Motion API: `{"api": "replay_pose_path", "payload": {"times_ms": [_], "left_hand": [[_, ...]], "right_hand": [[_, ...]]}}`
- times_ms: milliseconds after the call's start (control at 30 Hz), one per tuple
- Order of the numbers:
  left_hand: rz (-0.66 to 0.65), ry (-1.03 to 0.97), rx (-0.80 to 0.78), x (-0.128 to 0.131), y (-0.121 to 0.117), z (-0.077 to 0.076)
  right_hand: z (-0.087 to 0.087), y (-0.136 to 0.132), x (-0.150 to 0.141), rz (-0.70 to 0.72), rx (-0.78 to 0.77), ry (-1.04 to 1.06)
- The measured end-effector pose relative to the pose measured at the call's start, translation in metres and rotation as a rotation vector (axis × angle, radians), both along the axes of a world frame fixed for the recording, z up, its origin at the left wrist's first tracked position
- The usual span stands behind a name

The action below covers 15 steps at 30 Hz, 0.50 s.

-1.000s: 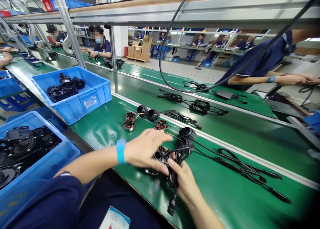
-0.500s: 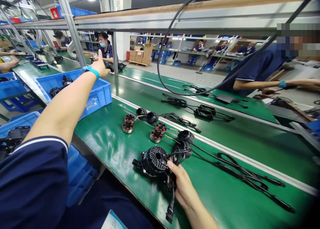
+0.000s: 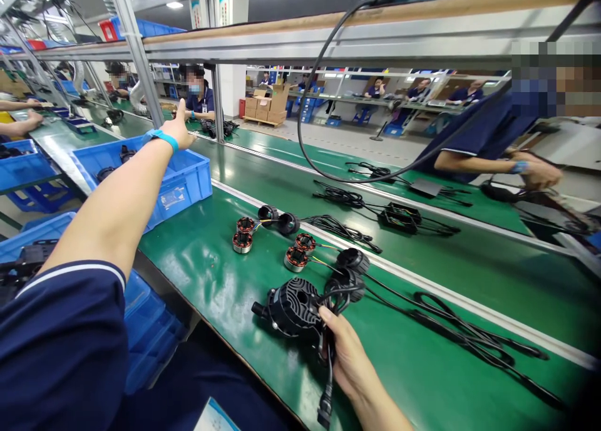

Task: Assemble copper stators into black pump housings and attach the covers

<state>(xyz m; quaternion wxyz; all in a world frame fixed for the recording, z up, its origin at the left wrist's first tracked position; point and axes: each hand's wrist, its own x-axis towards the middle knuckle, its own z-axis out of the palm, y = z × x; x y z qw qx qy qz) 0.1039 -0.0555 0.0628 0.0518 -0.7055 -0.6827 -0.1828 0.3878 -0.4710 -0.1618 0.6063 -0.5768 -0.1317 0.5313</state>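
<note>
My right hand (image 3: 350,349) is closed around the coiled cable side of a black round pump (image 3: 295,306) with a wavy-line pattern on its face. The cable's plug (image 3: 325,409) dangles below my fingers. My left arm reaches out, and my left hand (image 3: 177,133), with a blue wristband, is above the far rim of a blue bin (image 3: 188,183). Its thumb stands apart, its other fingers are partly hidden, and nothing shows in it. Just beyond the pump lie copper-wound stators (image 3: 295,259), wired to black round housings (image 3: 352,262) with long cables (image 3: 460,331).
Another pair of stators (image 3: 243,242) lies farther left on the green bench (image 3: 188,255). A black cable (image 3: 300,111) loops down from the overhead shelf. Across the line, a co-worker's hands (image 3: 539,173) are busy with black cables. Blue bins (image 3: 145,331) are stacked below left.
My left hand has shifted slightly left and down over the bin. The pump stays in my right hand. The co-worker's arm on the right has drawn back, hands now together.
</note>
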Motion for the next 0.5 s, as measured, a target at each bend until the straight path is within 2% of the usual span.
{"api": "replay_pose_path", "payload": {"times_ms": [133,267,433,500], "left_hand": [[-0.027,-0.064,-0.025,0.004,-0.003,-0.002],[-0.028,-0.044,-0.041,0.007,-0.012,0.000],[-0.030,-0.028,-0.062,0.003,-0.013,0.002],[-0.074,-0.057,-0.055,0.000,-0.012,0.002]], "right_hand": [[0.001,0.000,-0.002,-0.016,-0.004,-0.002],[-0.001,0.000,0.000,0.007,0.000,-0.006],[-0.002,-0.001,0.001,0.025,0.016,0.028],[-0.002,-0.001,0.001,0.027,0.023,0.042]]}}
